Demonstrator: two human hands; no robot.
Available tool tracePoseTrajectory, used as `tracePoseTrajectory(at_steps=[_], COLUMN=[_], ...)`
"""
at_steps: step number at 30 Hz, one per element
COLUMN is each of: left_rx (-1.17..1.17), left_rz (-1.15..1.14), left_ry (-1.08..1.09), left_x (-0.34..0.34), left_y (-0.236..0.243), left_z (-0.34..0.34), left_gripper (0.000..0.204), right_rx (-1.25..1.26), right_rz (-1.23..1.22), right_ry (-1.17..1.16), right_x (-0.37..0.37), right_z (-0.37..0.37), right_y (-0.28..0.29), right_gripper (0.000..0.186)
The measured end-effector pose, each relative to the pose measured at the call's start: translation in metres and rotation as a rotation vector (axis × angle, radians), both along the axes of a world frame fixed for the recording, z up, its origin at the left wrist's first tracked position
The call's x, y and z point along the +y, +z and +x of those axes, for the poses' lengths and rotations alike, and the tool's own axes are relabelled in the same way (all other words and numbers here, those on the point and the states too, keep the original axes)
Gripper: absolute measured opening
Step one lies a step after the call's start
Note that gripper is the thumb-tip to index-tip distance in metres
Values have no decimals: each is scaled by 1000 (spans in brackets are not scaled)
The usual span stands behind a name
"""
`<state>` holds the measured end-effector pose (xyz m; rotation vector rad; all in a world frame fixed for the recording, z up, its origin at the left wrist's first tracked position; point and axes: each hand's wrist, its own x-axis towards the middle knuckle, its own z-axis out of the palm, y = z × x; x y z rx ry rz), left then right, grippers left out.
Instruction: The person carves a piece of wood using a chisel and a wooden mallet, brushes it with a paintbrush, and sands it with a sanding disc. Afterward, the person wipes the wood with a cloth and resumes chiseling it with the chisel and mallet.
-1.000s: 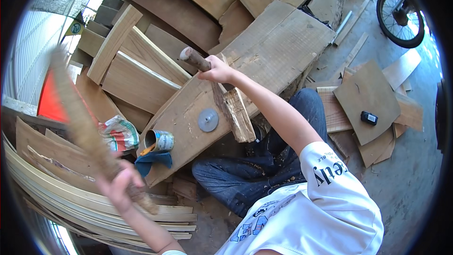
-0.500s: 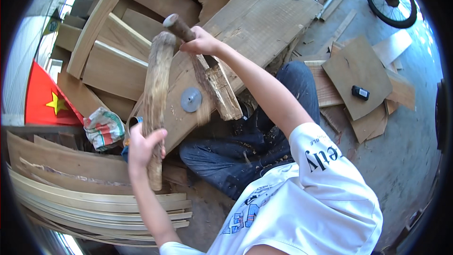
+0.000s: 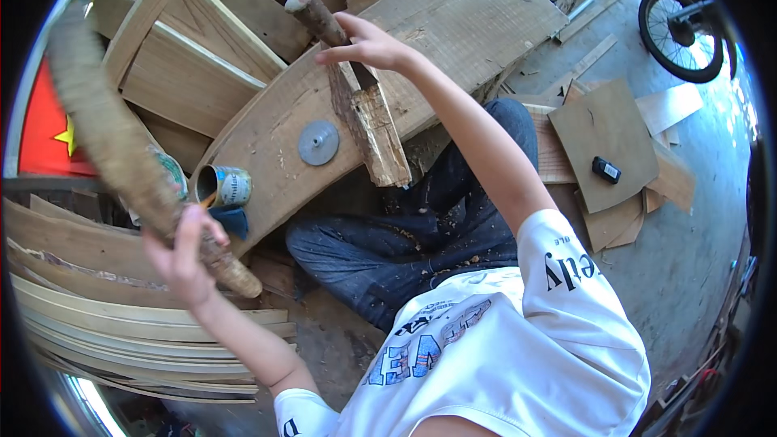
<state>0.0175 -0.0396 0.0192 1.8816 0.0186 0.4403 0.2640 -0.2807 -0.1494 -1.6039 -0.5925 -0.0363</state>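
My left hand is closed round the thin lower end of a rough wooden club, raised and tilted to the far left, blurred by motion. My right hand is round the thick round wooden handle of a tool, thumb and a finger on either side. A dark part, perhaps its blade, shows below the palm, against the split top of a rough piece of wood with bark. That piece stands at the near edge of a wide plank. A grey metal disc lies on the plank to its left.
An open can stands by the plank's left end. Stacked boards fill the far left, curved strips the near left. My crossed legs are beside the plank. Offcuts with a small black device lie right, a wheel beyond.
The club has swung away to the left with my left hand, from beside the handle. My right hand stays at the tool's handle, its fingers looser. The view has shifted slightly.
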Motion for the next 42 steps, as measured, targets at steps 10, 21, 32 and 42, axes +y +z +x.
tracePoseTrajectory(at_steps=[10,21,32,42], left_rx=[431,158,-96,334], left_rz=[443,835,677,709], left_ry=[226,414,514,507], left_x=[32,29,20,0], left_y=[-195,-214,-234,-302], left_z=[26,42,-109,-134], left_gripper=[28,53,13,50], right_rx=[-338,-55,640,1052], right_rz=[-673,-1185,474,880], right_ry=[-600,-683,466,1647], right_x=[-126,-123,-25,117], right_z=[-119,-198,-222,-206], right_y=[-57,-108,48,157], right_gripper=[45,48,60,30])
